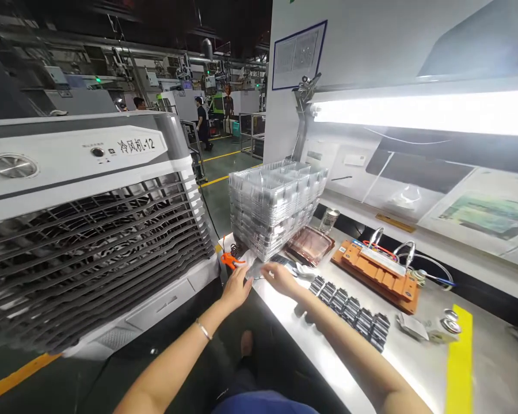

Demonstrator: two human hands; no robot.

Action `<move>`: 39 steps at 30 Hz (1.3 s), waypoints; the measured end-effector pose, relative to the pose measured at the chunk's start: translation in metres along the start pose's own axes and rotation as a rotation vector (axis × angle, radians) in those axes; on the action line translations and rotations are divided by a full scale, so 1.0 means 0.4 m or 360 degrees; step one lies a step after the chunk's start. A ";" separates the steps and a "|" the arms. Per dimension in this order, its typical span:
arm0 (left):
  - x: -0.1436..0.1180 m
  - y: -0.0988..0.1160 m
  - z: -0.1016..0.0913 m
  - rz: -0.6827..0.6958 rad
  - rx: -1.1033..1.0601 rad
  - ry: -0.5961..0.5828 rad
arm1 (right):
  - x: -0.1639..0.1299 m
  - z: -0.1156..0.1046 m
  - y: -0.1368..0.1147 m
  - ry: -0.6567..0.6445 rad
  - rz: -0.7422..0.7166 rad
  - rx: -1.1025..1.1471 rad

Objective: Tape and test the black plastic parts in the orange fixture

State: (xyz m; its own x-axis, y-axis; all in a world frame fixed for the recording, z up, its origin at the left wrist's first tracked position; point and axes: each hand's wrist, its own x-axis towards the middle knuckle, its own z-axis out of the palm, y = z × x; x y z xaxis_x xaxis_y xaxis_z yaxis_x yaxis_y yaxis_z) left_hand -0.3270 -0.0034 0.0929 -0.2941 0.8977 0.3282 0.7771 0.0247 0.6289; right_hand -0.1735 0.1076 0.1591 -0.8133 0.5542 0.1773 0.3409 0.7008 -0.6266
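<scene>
- Clear flat tray [259, 269] lies at the near left corner of our table [414, 356], right in front of a tall stack of clear trays [273, 210]
- Our left hand [236, 286] pinches the left edge of the tray, fingers curled on it
- Our right hand [282, 278] rests on the right side of the same tray with fingers bent down; we cannot tell how tight it grips
- We wear a thin bracelet [203, 330] on the left wrist
- An orange tool [230, 260] lies just beside the left hand, at the table corner
- A row of small dark parts [349, 310] sits on the table near our right arm
- An orange block with wires [377, 271] lies farther back, and a brown tray [309, 244] is near the stack
- A big white fan machine [86, 224] stands to our left on the floor
</scene>
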 end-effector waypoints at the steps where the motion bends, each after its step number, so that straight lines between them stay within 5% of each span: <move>1: 0.073 0.016 -0.003 0.0113 0.0014 0.0085 | 0.050 -0.056 -0.008 0.0099 -0.0109 -0.0066; 6: 0.389 0.093 0.035 0.0340 0.0122 0.0524 | 0.312 -0.314 -0.031 0.0745 -0.0489 -0.0487; 10: 0.537 0.103 0.113 0.0464 0.0164 0.0973 | 0.474 -0.398 0.007 0.0523 -0.0564 -0.0870; 15: 0.592 0.079 0.166 0.0754 0.0220 0.1522 | 0.549 -0.399 0.065 0.0395 -0.0695 -0.0989; 20: 0.604 0.079 0.154 0.0747 0.0215 0.1576 | 0.567 -0.421 0.058 0.0344 -0.0830 -0.0775; 31: 0.587 0.144 0.083 0.0495 0.0236 0.1406 | 0.646 -0.541 0.002 0.0279 -0.0712 -0.0691; 35: 0.633 0.146 0.062 0.0691 0.0288 0.1286 | 0.732 -0.659 -0.123 0.0659 -0.0620 -0.0592; 39: 0.663 0.123 0.072 0.0804 0.0241 0.1270 | 0.810 -0.786 -0.296 0.1471 -0.0890 0.0004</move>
State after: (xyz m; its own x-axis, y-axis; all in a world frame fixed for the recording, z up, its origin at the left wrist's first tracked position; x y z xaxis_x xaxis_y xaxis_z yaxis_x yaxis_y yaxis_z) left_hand -0.3506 0.2483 0.1908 -0.1534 0.2543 0.9549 0.9634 -0.1767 0.2018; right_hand -0.3292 0.3451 0.5293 -0.1826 0.2812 0.9421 0.0299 0.9594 -0.2805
